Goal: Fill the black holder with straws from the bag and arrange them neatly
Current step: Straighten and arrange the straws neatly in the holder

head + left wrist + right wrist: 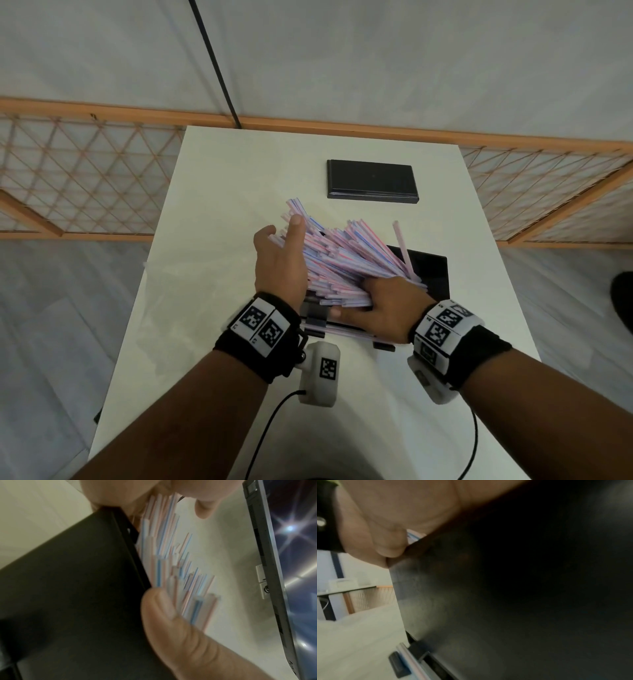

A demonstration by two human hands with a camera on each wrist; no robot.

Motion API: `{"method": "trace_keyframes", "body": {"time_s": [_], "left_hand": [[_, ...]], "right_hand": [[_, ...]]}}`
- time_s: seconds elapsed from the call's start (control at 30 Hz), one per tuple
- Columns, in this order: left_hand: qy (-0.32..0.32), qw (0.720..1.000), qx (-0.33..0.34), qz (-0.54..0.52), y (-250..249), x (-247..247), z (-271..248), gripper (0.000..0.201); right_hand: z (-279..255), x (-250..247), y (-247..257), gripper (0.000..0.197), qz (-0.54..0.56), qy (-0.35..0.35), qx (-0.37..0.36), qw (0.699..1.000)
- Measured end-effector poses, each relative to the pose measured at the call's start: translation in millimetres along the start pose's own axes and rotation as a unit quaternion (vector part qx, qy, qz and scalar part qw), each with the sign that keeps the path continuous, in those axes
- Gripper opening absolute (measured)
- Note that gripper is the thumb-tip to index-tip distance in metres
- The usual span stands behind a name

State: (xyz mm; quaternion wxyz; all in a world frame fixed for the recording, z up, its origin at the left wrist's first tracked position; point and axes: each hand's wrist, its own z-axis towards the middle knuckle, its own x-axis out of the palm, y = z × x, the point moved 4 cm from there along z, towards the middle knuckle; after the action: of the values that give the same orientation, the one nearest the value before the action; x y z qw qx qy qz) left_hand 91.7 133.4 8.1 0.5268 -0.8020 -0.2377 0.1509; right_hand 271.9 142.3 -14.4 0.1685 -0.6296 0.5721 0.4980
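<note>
A big bundle of pink-, blue- and white-striped straws (342, 257) lies slanted over the open top of the black holder (433, 270), fanning up to the left. My left hand (284, 255) stands against the bundle's left side, palm towards it and index finger straight. The left wrist view shows uneven straws (171, 563) between thumb and fingers, beside the holder (68, 588). My right hand (376, 301) lies on the near ends, fingers curled over them and thumb beneath. In the right wrist view the holder (522, 601) fills the frame and a few straws (414, 536) peek out.
A flat black lid (371, 180) lies at the back of the white table (212, 205). A clear plastic film (154, 301), barely visible, lies at the table's left. A wooden lattice rail (85, 178) runs behind, crossed by a black pole (219, 75). A monitor (267, 561) edges the left wrist view.
</note>
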Motion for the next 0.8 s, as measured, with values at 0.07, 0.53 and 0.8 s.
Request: {"method": "trace_keyframes", "body": {"time_s": [0.07, 0.53, 0.8], "left_hand": [[0.002, 1.000, 0.023, 0.009, 0, -1, 3, 0.090], [-0.064, 0.995, 0.077, -0.030, -2, -12, 20, 0.028], [-0.033, 0.999, 0.021, -0.037, -3, -14, 21, 0.047]], "right_hand": [[2, 0, 3, 0.076, 0.057, 0.013, -0.019, 0.998], [16, -1, 15, 0.084, 0.023, -0.031, 0.002, 0.999], [-5, -6, 10, 0.081, 0.017, -0.090, 0.008, 0.996]]}}
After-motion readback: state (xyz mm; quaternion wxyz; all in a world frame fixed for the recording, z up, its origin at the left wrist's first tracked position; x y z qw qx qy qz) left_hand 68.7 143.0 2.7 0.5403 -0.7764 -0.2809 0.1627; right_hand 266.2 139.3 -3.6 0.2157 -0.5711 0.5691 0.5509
